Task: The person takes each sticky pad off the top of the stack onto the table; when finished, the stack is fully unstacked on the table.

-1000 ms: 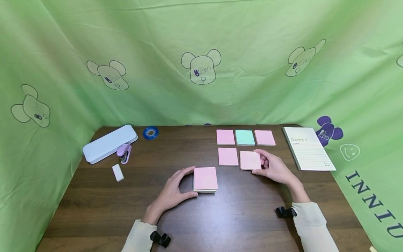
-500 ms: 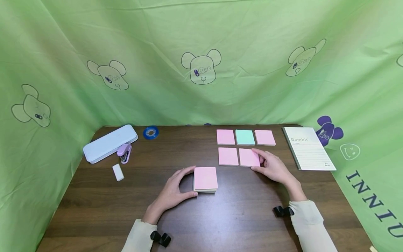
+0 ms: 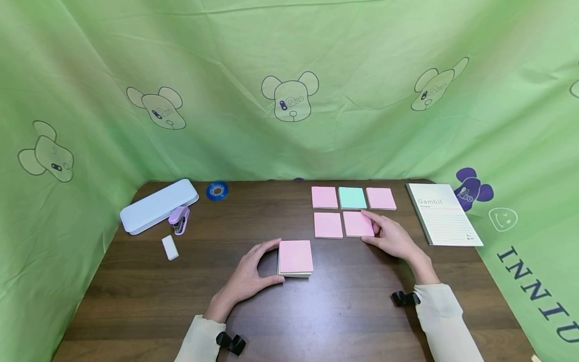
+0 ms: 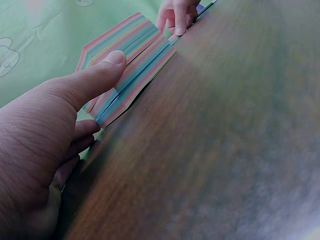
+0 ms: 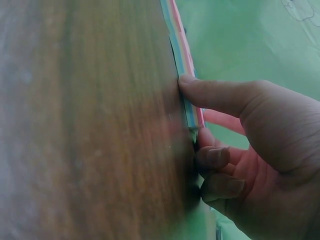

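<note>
My left hand (image 3: 248,271) grips a tall stack of sticky note pads (image 3: 295,256), pink on top, thumb at the near side and fingers at the far side. Pink, yellow and blue layers show along the stack's side (image 4: 137,57) in the left wrist view. To the right, my right hand (image 3: 394,240) pinches the right edge of a pink sticky note pad (image 3: 357,224) lying on the table. Directly left of that pad lies another pink pad (image 3: 327,224). Behind them stand a pink pad (image 3: 324,197), a mint green pad (image 3: 352,198) and a pink pad (image 3: 381,198) in a row.
A white notepad (image 3: 445,213) lies at the table's right. On the left are a pale blue pencil case (image 3: 158,206), a purple stapler (image 3: 179,219), a white eraser (image 3: 170,248) and a blue tape roll (image 3: 217,190). A green cloth (image 3: 289,141) hangs behind the brown table (image 3: 334,311).
My right hand has moved the pink pad slightly left and away from me, in line beside its neighbour. The left hand and its stack have stayed still.
</note>
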A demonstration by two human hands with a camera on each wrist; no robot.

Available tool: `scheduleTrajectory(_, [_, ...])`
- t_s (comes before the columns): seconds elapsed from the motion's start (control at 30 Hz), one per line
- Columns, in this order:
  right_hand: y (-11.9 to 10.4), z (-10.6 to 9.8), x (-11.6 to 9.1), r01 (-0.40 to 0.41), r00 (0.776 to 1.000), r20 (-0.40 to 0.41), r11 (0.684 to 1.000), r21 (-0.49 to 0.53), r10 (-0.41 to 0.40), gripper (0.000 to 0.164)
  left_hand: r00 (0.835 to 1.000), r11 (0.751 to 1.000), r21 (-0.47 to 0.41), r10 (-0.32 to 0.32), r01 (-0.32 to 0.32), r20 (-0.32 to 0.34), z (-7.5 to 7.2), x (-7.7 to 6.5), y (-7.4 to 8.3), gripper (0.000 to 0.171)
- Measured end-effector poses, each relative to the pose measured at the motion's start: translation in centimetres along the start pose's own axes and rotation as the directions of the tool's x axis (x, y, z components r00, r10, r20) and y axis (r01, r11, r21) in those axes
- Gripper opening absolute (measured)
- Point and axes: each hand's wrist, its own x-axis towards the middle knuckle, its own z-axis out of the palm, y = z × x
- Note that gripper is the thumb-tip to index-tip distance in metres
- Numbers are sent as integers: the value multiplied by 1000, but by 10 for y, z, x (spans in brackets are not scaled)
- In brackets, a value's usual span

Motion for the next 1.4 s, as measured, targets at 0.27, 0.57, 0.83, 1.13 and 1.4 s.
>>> scheduleTrajectory(0.27, [-41, -18, -7, -9, 1000, -2, 997, 73, 9, 77, 1000, 1000, 3, 1, -1, -5, -1, -1, 1, 92])
scheduleTrajectory(0.57, [-48, -17, -8, 15, 998, -66, 999, 50, -12, 81, 1000, 1000, 18, 18, -18, -2, 0, 0, 1, 98])
scheduleTrajectory(0.83, [-90, -11, -3, 87, 993, -92, 981, 171, -72, 77, 1000, 1000, 25, 13, -13, -5, 1, 0, -1, 102])
scheduleTrajectory(1.13, [-135, 8, -2, 175, 984, -52, 915, 364, -168, 74, 1000, 999, 48, -1, 1, -1, 3, 1, -2, 99])
scheduleTrajectory(1.4, [-163, 33, -2, 203, 967, 68, 901, 383, -247, 76, 1000, 998, 63, -21, 21, -6, 2, 0, 0, 96])
